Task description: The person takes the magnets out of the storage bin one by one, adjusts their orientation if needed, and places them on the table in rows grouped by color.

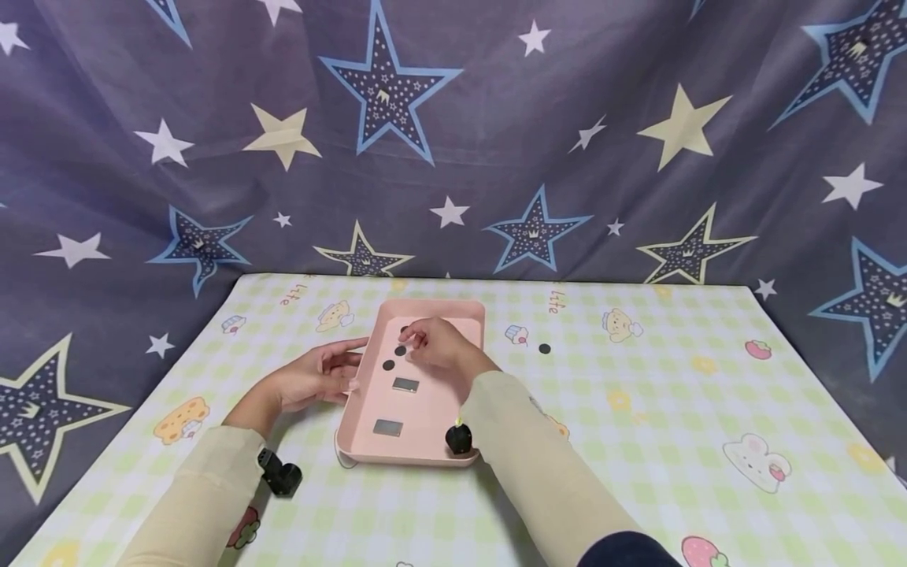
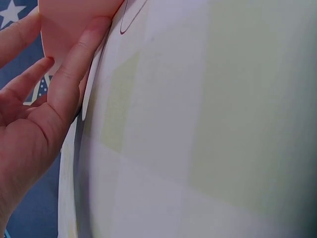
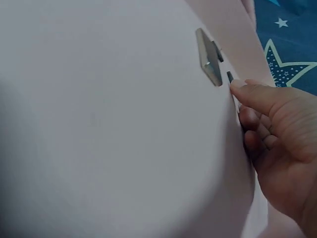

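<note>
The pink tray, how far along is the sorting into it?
Two silver rectangular plates and two black discs already lie in the pink tray. The right hand works at a disc there while the left hand steadies the rim. One black disc remains on the table.

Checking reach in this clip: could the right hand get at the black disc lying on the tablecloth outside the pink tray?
Probably yes. The black disc lies alone on the tablecloth, right of the pink tray; the right hand hovers inside the tray nearby, with only the low rim between.
</note>
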The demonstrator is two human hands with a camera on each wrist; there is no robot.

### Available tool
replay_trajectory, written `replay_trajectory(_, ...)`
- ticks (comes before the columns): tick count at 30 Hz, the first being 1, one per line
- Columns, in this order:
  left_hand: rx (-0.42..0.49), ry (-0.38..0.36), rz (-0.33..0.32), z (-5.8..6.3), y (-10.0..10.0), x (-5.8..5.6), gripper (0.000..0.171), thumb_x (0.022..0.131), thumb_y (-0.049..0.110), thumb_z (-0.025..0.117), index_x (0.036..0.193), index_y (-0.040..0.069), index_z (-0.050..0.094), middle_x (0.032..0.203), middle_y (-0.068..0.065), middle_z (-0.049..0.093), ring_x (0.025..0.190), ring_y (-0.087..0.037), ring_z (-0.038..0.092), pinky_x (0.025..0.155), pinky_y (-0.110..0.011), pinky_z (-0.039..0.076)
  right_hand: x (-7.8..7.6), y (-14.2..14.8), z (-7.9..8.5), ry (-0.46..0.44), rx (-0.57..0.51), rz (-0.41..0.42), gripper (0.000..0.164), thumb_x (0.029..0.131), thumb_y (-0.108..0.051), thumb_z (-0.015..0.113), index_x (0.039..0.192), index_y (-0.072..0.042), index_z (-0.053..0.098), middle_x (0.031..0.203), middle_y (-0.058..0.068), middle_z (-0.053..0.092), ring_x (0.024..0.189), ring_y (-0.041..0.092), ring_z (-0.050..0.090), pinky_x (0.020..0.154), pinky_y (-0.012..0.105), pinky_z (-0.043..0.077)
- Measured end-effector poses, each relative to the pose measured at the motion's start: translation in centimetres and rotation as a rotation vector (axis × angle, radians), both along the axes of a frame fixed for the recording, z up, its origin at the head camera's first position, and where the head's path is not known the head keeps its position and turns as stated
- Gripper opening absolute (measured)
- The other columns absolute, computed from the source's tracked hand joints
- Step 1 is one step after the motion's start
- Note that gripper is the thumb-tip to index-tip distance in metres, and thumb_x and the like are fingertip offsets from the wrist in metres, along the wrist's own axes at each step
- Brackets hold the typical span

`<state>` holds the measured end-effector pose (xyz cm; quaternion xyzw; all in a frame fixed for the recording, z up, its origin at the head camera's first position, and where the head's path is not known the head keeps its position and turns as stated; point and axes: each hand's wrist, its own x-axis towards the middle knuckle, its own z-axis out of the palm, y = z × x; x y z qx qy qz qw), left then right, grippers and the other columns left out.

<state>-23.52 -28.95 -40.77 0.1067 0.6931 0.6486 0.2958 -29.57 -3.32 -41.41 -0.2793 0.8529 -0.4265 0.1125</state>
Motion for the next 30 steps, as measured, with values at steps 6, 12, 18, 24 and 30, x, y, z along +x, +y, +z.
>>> replay_trajectory(6, -0.007, -0.001, -0.01, 0.12, 0.14, -0.05, 0.084, 0.091, -0.003, 0.063, 0.157, 0.006, 0.011, 0.152, -0.031, 0.024, 0.115, -0.021, 0.057, 0.09, -0.052, 0.051, -0.07, 0.04, 0.01, 0.052, 0.102, 0.026, 0.028, 0.088, -0.008, 0.071, 0.116, -0.009, 0.071, 0.08, 0.001, 0.057, 0.071, 0.01, 0.048, 0.067, 0.02, 0.04)
replay_trajectory(12, -0.005, 0.002, -0.01, 0.06, 0.03, -0.12, 0.084, 0.091, -0.003, 0.063, 0.157, 0.006, 0.011, 0.152, -0.032, 0.023, 0.115, -0.021, 0.057, 0.09, -0.052, 0.051, 0.04, -0.05, 0.13, 0.078, 0.102, 0.053, 0.02, 0.089, -0.006, 0.069, 0.108, -0.007, 0.073, 0.082, 0.001, 0.058, 0.072, 0.009, 0.049, 0.069, 0.02, 0.042)
replay_trajectory(18, 0.004, 0.0, -0.011, -0.08, -0.13, -0.09, 0.085, 0.091, -0.002, 0.064, 0.157, 0.006, 0.011, 0.153, -0.032, 0.022, 0.115, -0.021, 0.057, 0.09, -0.052, 0.051, 0.15, -0.08, 0.18, 0.06, 0.094, 0.045, 0.017, 0.088, -0.007, 0.071, 0.104, -0.006, 0.073, 0.083, -0.001, 0.059, 0.072, 0.009, 0.049, 0.072, 0.019, 0.043)
replay_trajectory(24, 0.0, 0.004, -0.009, -0.06, -0.22, -0.01, 0.086, 0.091, -0.001, 0.065, 0.157, 0.006, 0.011, 0.152, -0.032, 0.023, 0.115, -0.021, 0.057, 0.09, -0.052, 0.051, 0.16, -0.02, 0.04, 0.082, 0.082, 0.051, 0.01, 0.088, -0.008, 0.071, 0.097, -0.005, 0.074, 0.082, -0.001, 0.062, 0.072, 0.008, 0.051, 0.071, 0.019, 0.044)
replay_trajectory(30, -0.003, 0.005, -0.008, 0.13, -0.09, 0.12, 0.085, 0.091, -0.002, 0.064, 0.157, 0.007, 0.011, 0.153, -0.031, 0.023, 0.116, -0.022, 0.056, 0.09, -0.051, 0.051, 0.09, 0.37, -0.16, 0.065, 0.011, 0.028, 0.008, 0.089, -0.01, 0.072, 0.096, -0.007, 0.073, 0.083, -0.001, 0.063, 0.075, 0.009, 0.052, 0.071, 0.02, 0.044)
